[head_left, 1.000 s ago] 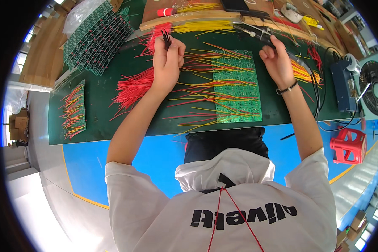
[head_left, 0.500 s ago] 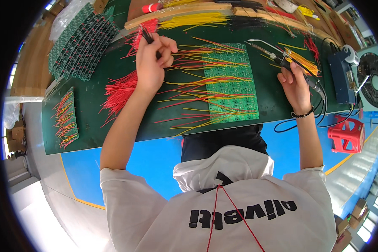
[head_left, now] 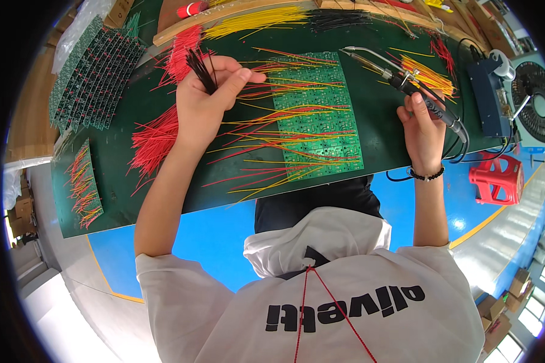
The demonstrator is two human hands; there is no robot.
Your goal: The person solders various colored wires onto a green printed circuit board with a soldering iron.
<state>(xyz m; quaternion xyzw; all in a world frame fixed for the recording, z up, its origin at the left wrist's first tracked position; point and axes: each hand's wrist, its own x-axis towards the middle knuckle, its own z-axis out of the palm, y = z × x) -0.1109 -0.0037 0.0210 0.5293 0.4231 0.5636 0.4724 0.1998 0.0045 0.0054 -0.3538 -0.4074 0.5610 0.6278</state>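
My left hand [head_left: 201, 109] is closed around a bundle of thin black wires [head_left: 197, 65], whose ends fan out above the fingers. The thumb and forefinger point to the right, over the green circuit board panel [head_left: 321, 130]'s left side. Red and yellow wires [head_left: 257, 130] lie in rows across that panel and stick out past its left edge. To the panel's right, my right hand [head_left: 422, 130] grips a soldering iron [head_left: 413, 88] with a thin metal feed tube along it. Its tip hangs near the panel's upper right corner, apart from the board.
Red wires [head_left: 154, 142] are heaped left of the panel, with yellow wires [head_left: 254, 23] and black wires [head_left: 339, 19] at the back. Stacked boards [head_left: 97, 78] and a wired strip [head_left: 86, 184] sit leftward. A blue soldering station [head_left: 489, 97] and fan [head_left: 536, 106] stand right.
My left hand has turned, and the black wires in it now stand up fanned out. The whole view has shifted slightly; my right hand keeps its hold on the soldering iron.
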